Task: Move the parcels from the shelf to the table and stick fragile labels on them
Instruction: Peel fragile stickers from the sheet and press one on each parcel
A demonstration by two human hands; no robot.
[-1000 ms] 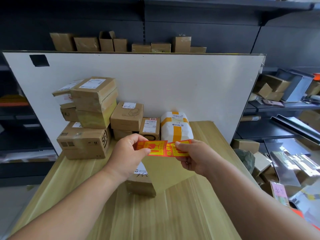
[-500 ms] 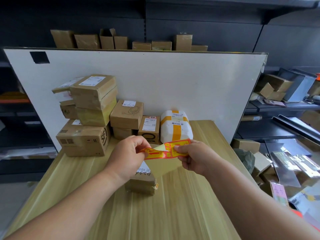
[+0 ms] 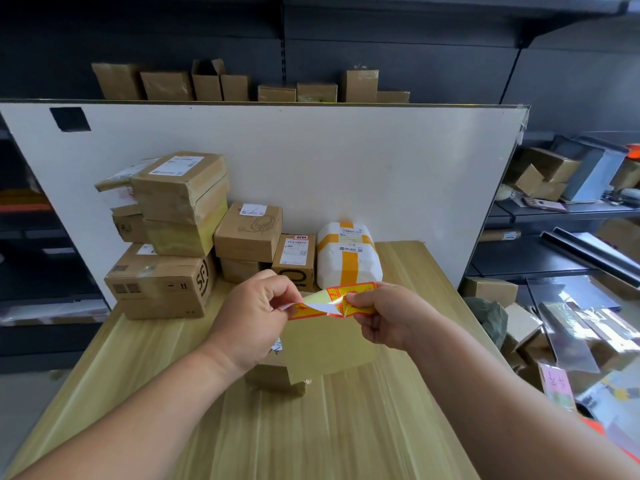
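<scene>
Label (image 3: 350, 294) between left grip (image 3: 257, 307), right grip (image 3: 385, 315)

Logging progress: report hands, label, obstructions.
Left hand and right hand pinch label, part peeled. Parcel below on table. Nothing blocking.

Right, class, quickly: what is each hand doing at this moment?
Left hand: closed, pinching the half-peeled fragile label.
Right hand: closed, pinching the label sheet.
</scene>
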